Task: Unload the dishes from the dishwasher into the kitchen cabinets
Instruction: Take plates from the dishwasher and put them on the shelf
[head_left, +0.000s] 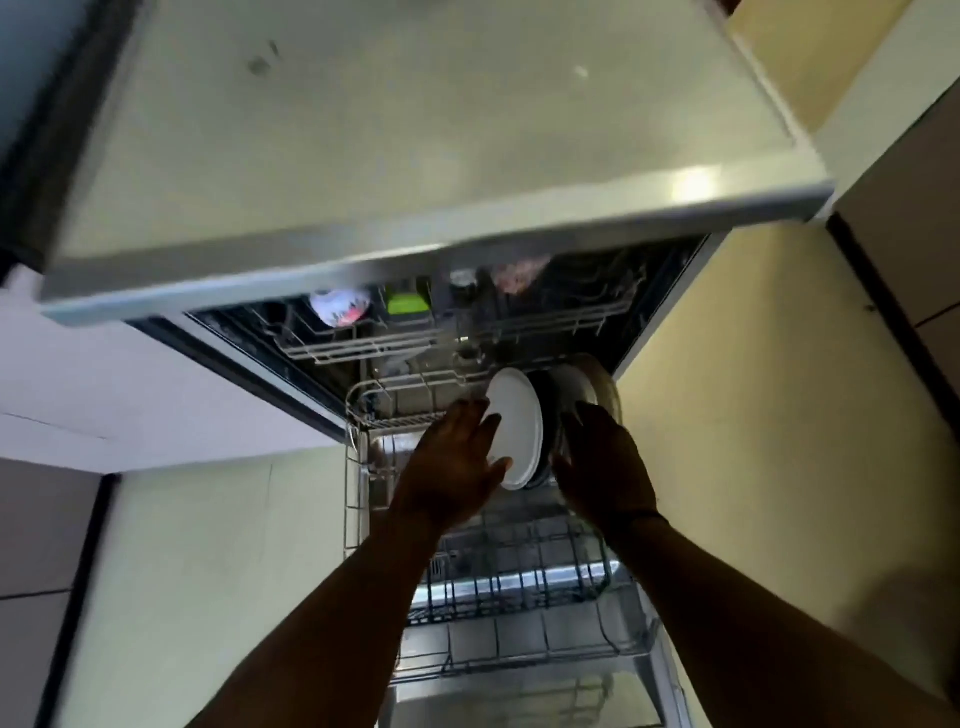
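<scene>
The upper half of the frame is filled by a pale bench (415, 130), seen from above and blurred. Below its edge, at the centre, an open dishwasher (670, 291) is seen, with cream cabinet fronts (753, 415) to either side. Its upper rack (363, 348) carries a patterned bowl (340, 307) and a green item (409, 303) that cannot be identified. The lower rack (519, 577) is drawn out toward the bottom of the frame and is mostly bare wire.

At the centre of the frame a white plate (517, 415) stands on edge in the lower rack, with further plates (587, 384) stacked upright just behind it, to the right.

The left hand (452, 462) is laid against the white plate's face, fingers (491, 423) spread and open. The right hand (602, 462) is held open on the plates' far side, fingers not yet closed; whether it touches them cannot be told.

For a good lift, the white plate would best be pinched by its rim between both palms, raised straight up clear of the tines, and kept off its neighbours to avoid chipping.
</scene>
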